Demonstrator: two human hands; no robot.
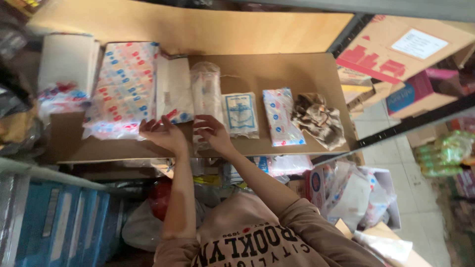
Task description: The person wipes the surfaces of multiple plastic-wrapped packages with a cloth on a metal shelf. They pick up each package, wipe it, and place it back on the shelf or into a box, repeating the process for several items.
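Mid-frame on a brown shelf (297, 69), the left hand (163, 132) lies spread on a dotted packet (123, 84); the right hand (213, 131) rests open-fingered on a clear plastic roll (205, 91).

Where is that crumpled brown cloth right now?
In the head view, the crumpled brown cloth lies at the right end of the wooden shelf, just right of a dotted packet.

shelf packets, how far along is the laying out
Laid flat in a row on the shelf board: dotted pack, blue-print packet, small dotted packet. In hand: left hand and right hand on the clear packet. Left: packets below the shelf.
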